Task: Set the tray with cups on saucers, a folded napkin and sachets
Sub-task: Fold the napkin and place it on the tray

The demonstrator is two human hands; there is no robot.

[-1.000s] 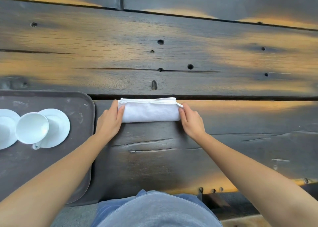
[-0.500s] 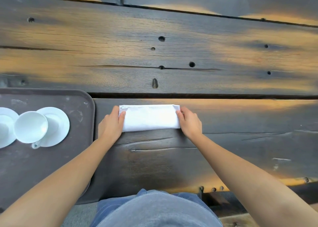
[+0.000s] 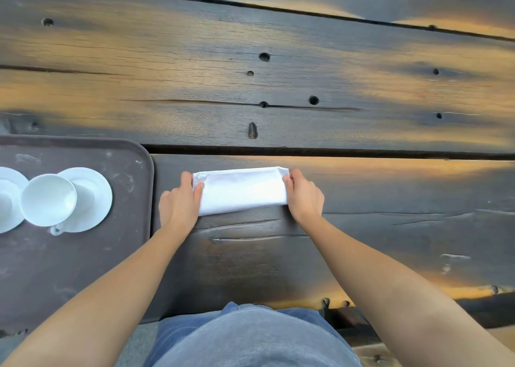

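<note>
A white napkin [image 3: 242, 190], folded into a long strip, lies on the dark wooden table right of the tray. My left hand [image 3: 179, 201] pinches its left end and my right hand [image 3: 304, 195] pinches its right end. The dark brown tray [image 3: 131, 255] sits at the left. On it a white cup [image 3: 48, 199] stands on a white saucer [image 3: 93, 196]. A second white saucer [image 3: 8, 199] is cut off by the left frame edge. No sachets are in view.
The table [image 3: 278, 74] is made of dark, worn planks with knot holes and a gap running behind the napkin. Its near edge lies just in front of my lap.
The napkin has been folded toward me into a slightly taller strip and now lies a little nearer. Both hands moved with it and stay at its ends.
</note>
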